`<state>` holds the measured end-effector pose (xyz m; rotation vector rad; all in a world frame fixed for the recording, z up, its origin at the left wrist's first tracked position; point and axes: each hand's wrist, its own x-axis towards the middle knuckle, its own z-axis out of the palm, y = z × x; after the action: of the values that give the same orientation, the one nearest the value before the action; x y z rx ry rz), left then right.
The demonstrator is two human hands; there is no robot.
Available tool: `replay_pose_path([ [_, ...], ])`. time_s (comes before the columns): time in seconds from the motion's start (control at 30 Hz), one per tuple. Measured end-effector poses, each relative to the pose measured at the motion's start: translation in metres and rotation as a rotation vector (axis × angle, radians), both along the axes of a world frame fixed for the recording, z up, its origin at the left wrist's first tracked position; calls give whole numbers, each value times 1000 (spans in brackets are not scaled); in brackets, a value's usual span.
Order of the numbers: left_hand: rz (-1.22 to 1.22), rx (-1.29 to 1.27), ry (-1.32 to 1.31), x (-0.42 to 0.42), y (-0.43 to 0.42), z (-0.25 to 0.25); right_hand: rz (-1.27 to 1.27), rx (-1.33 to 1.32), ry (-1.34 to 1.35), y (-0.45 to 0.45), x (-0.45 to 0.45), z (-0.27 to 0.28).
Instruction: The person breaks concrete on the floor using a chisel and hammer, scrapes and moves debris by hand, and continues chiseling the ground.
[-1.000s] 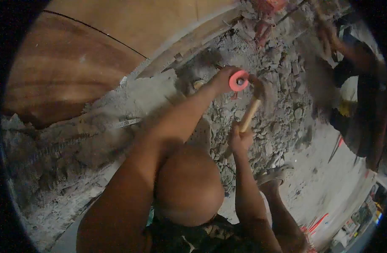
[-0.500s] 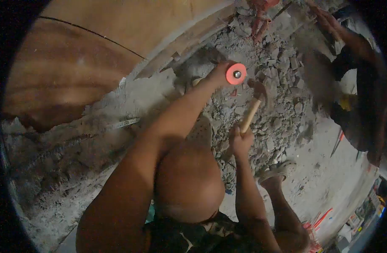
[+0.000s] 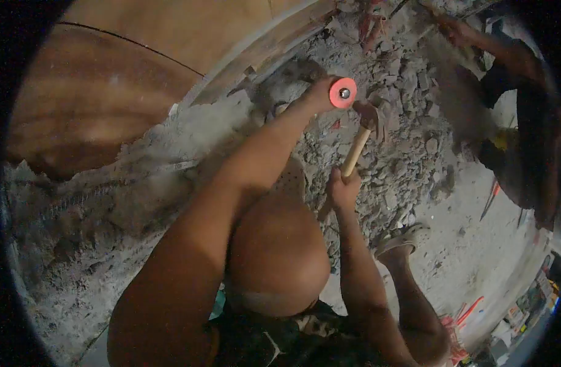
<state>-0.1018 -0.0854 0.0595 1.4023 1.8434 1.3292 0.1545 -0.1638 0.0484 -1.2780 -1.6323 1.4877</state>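
My left hand is closed round a tool with a round pink guard and a metal striking end at its centre. The rest of that tool is hidden below the guard. My right hand grips the wooden handle of a hammer. The hammer's dark metal head is just right of and below the pink guard, a small gap apart from it. Broken rubble lies under and around both tools.
Brown wooden panels stand at the upper left beside a broken wall edge. Another person in dark clothes is at the right. A red-handled tool lies on the floor near them. Assorted items are at the lower right.
Both hands and their tools appear slightly higher in view, with the hammer head still close to the guard. The other person's arm has shifted at the upper right.
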Motion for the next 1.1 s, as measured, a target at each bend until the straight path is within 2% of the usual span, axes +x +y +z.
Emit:
replay_pose_path([
  [0.03, 35, 12, -13, -1, 0, 5, 42, -180, -1, 4, 0, -2],
  [0.07, 70, 9, -42, 5, -5, 7, 2, -158, -58, 1, 10, -3],
  [0.1, 66, 2, -53, 10, -6, 8, -2, -165, -68, 1, 13, 29],
  [0.17, -54, -132, 131, 4, 0, 11, -111, 8, 76, 9, 8, 100],
  [0.23, -35, -110, 170, 3, 4, -3, -261, -1, 567, 21, 3, 130],
  [0.27, -13, -85, 207, 6, 5, -7, -269, -1, 563, 27, 0, 145],
  [0.33, -12, -83, 218, 6, 6, -5, -357, -22, 876, 36, -10, 165],
  [0.37, -1, -79, 234, 4, 6, -3, -354, 34, 864, 35, -15, 151],
  [0.43, -2, -34, 152, 2, 7, -7, -147, 310, 259, 22, -16, 61],
  [0.47, -5, 8, 67, 2, 7, -8, 52, 203, 16, 13, -15, 21],
  [0.5, -5, 13, 71, 3, 8, -4, 215, -50, -107, 12, -17, 1],
  [0.53, -109, -51, 112, 5, 8, 3, 215, -46, -102, 9, -11, 0],
  [0.57, -203, -109, 156, 2, 10, 10, 110, -119, -18, 6, -1, -1],
  [0.6, -29, -5, 176, 1, 14, -33, 16, -198, 65, 7, 3, -2],
  [0.67, -63, -84, 148, 10, 2, -10, -66, -184, 18, 18, 9, 58],
  [0.73, -104, -135, 156, 6, 8, 0, -208, -257, 268, 32, 16, 105],
  [0.8, -48, -66, 249, 7, 9, -6, -241, -32, 606, 49, 16, 132],
  [0.83, -52, -69, 250, 5, 11, -10, -245, -35, 606, 50, 8, 141],
  [0.9, -108, -161, 209, -1, 18, -17, -426, 101, 861, 50, -14, 150],
  [0.93, -108, -162, 208, -4, 19, -24, -427, 100, 860, 44, -14, 126],
  [1.0, -63, -68, 65, -4, 21, -33, 89, 202, 18, 17, -5, 30],
  [1.03, -67, -61, 66, 1, 20, -25, 74, -213, -86, 11, -11, -10],
  [1.07, -97, -99, 98, 4, 16, -9, 73, -44, -47, 9, -8, -12],
  [1.1, -113, -135, 133, 1, 15, 1, 79, -32, -34, 13, -9, -7],
])
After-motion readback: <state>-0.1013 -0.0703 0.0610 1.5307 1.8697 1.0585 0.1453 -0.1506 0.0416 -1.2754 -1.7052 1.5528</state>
